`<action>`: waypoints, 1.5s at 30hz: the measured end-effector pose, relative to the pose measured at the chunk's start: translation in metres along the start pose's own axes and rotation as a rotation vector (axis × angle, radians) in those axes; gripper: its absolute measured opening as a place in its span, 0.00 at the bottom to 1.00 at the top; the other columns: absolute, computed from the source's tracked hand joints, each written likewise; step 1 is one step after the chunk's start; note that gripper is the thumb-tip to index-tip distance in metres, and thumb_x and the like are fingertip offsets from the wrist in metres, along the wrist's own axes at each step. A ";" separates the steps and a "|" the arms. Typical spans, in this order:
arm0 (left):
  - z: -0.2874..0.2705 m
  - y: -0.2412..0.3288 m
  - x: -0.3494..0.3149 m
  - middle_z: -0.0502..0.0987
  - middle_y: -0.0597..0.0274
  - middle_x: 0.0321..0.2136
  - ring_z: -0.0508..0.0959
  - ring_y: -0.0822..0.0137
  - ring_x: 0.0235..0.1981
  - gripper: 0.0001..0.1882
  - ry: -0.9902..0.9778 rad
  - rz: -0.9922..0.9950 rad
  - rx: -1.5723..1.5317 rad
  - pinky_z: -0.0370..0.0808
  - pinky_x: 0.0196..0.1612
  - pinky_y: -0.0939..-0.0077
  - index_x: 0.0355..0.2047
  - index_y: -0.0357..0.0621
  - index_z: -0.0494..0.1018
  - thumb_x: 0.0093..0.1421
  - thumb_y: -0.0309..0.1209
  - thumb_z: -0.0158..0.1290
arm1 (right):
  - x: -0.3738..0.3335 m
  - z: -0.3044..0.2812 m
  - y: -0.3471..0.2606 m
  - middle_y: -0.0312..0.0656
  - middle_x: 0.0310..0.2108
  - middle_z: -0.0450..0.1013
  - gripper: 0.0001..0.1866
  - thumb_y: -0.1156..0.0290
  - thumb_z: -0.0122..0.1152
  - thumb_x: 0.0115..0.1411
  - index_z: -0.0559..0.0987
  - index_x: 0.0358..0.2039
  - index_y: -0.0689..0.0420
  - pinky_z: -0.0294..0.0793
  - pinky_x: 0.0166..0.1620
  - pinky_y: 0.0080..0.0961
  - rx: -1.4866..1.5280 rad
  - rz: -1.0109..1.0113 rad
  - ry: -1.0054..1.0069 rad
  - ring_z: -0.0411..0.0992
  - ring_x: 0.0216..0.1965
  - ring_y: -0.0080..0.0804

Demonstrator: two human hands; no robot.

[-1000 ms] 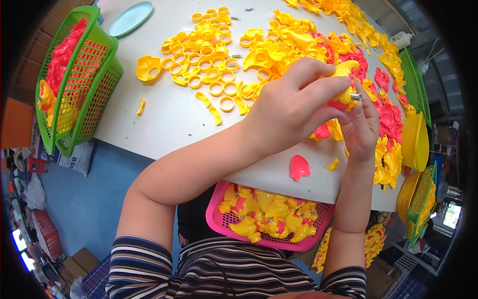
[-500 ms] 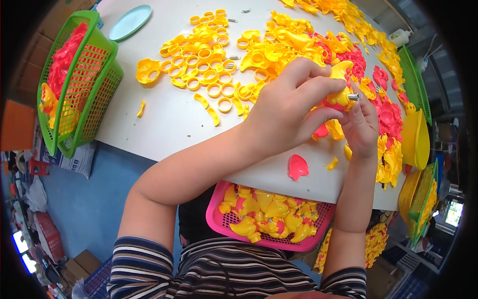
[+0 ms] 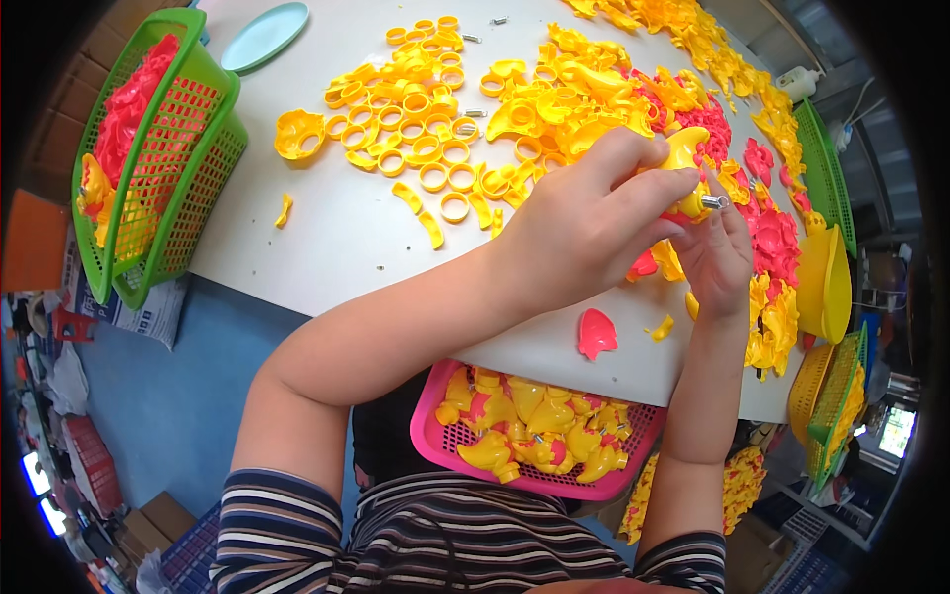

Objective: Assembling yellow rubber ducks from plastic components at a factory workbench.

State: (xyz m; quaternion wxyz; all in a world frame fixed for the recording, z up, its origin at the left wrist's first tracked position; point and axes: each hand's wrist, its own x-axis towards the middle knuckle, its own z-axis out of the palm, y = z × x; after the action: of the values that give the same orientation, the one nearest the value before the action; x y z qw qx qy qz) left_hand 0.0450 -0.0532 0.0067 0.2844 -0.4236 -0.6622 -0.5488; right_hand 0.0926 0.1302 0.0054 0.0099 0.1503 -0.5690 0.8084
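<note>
My left hand (image 3: 584, 223) is closed on a yellow and red plastic toy part (image 3: 685, 148) above the table. A short metal spring (image 3: 713, 202) sticks out of its side. From the right, my right hand (image 3: 720, 262) is closed against the same part, thumb and fingers beside the spring; the palm side of the grip is hidden. Just below my hands a loose red scalloped piece (image 3: 597, 335) lies on the table, with a small yellow piece (image 3: 661, 329) near it. Yellow rings (image 3: 432, 178) and several loose springs (image 3: 467, 130) are spread to the left.
Heaped yellow shells (image 3: 584, 79) and red pieces (image 3: 777, 238) cover the table's far and right sides. Below the near edge is a pink basket (image 3: 424, 416) of assembled toy parts. Green baskets (image 3: 213, 148) stand at left, a yellow basin (image 3: 836, 282) at right. A pale blue plate (image 3: 265, 38) lies far left.
Both hands still hold the toy part, which has tilted slightly with its spring shifting a little right and down. The whole view has shifted slightly.
</note>
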 end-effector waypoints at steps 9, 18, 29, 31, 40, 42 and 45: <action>0.005 -0.006 0.005 0.71 0.54 0.39 0.74 0.65 0.40 0.26 -0.095 -0.268 -0.250 0.75 0.36 0.75 0.46 0.40 0.67 0.46 0.27 0.63 | 0.008 0.019 0.001 0.46 0.52 0.65 0.24 0.68 0.46 0.64 0.60 0.58 0.65 0.68 0.52 0.29 -0.628 -0.064 0.144 0.66 0.52 0.33; -0.001 -0.013 0.011 0.74 0.57 0.39 0.76 0.71 0.40 0.20 -0.178 -0.797 -0.743 0.74 0.43 0.81 0.49 0.36 0.67 0.57 0.28 0.54 | 0.011 0.030 -0.005 0.42 0.46 0.69 0.30 0.76 0.67 0.45 0.71 0.51 0.58 0.72 0.47 0.27 -1.080 -0.362 0.250 0.71 0.45 0.33; -0.004 -0.019 0.014 0.72 0.50 0.47 0.75 0.66 0.45 0.19 -0.218 -0.543 -0.851 0.74 0.47 0.75 0.48 0.36 0.67 0.55 0.24 0.55 | 0.002 0.025 -0.014 0.44 0.47 0.70 0.23 0.71 0.58 0.57 0.68 0.52 0.66 0.69 0.49 0.21 -0.449 -0.131 0.210 0.69 0.46 0.28; -0.003 -0.018 0.012 0.72 0.50 0.47 0.75 0.66 0.45 0.18 -0.205 -0.487 -0.837 0.74 0.47 0.75 0.47 0.36 0.68 0.55 0.24 0.55 | 0.000 0.026 -0.014 0.44 0.44 0.71 0.22 0.74 0.59 0.57 0.68 0.51 0.68 0.70 0.47 0.19 -0.438 -0.125 0.221 0.71 0.44 0.27; -0.003 -0.022 0.019 0.70 0.54 0.48 0.74 0.65 0.46 0.24 -0.148 -0.730 -0.850 0.71 0.51 0.74 0.46 0.38 0.68 0.49 0.29 0.62 | 0.009 0.029 -0.009 0.41 0.36 0.74 0.17 0.73 0.60 0.56 0.73 0.45 0.67 0.73 0.40 0.15 -0.417 -0.012 0.474 0.73 0.36 0.22; -0.002 -0.027 0.019 0.70 0.57 0.48 0.75 0.61 0.45 0.31 -0.157 -0.088 -0.085 0.71 0.50 0.72 0.49 0.42 0.67 0.45 0.34 0.65 | 0.010 0.025 -0.009 0.40 0.35 0.74 0.18 0.73 0.61 0.55 0.74 0.44 0.67 0.74 0.38 0.15 -0.456 -0.074 0.501 0.73 0.35 0.21; -0.005 -0.024 0.016 0.73 0.58 0.44 0.76 0.58 0.41 0.35 -0.344 -0.057 0.072 0.72 0.46 0.69 0.49 0.44 0.68 0.40 0.35 0.68 | 0.006 0.018 -0.006 0.40 0.35 0.75 0.17 0.70 0.61 0.56 0.74 0.44 0.64 0.74 0.37 0.15 -0.687 0.012 0.320 0.74 0.33 0.21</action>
State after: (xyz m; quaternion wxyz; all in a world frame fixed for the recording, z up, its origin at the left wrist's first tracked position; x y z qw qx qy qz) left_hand 0.0156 -0.0548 0.0097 0.1664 -0.4819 -0.7320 -0.4519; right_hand 0.0920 0.1147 0.0179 0.1439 0.0066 -0.7991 0.5837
